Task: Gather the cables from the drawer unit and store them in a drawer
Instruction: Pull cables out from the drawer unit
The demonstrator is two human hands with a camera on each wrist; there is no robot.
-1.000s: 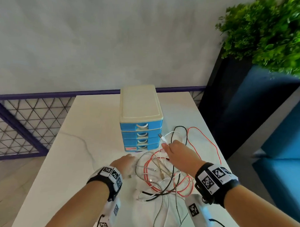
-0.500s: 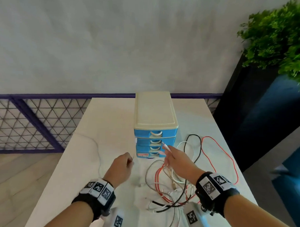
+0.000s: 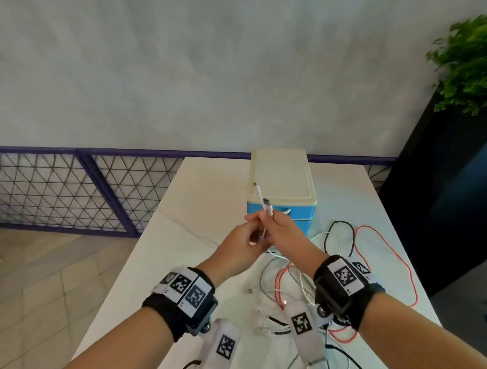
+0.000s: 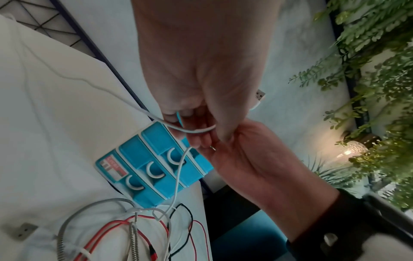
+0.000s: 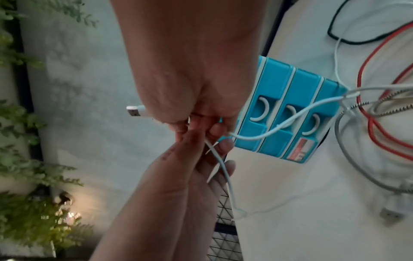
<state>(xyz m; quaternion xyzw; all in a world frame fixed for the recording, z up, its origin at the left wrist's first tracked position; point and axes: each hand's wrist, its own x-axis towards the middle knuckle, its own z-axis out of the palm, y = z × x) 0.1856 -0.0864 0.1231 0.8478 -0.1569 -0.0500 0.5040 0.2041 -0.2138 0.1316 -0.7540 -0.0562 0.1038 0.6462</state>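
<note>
I have the white cable [image 3: 264,205] up in front of the drawer unit [image 3: 282,185], both its plugs poking above my knuckles, and both of my hands are closed on it: my right hand [image 3: 286,232] pinches it just under the plugs, while the fingers [image 3: 250,222] of my left hand [image 3: 240,247] curl round the cord lower down. The rest of that cord trails down across the blue drawer fronts to the counter [image 3: 202,210], where it runs into the loose heap with the red cable [image 3: 386,258], the black cable [image 3: 342,234] and the braided grey cable [image 4: 67,220]. That is where I think trouble lies: if I pull up too fast, the white cord may be looped through the others and drag the whole tangle with it, or snag on a drawer handle and tug the light unit forward. The red loop lies close to the counter's right edge, so a jerk could tip it over the side. All the drawers I can see are closed, so I will need a free hand to open one, and loosening my pinch could let the gathered cord spring apart.
</note>
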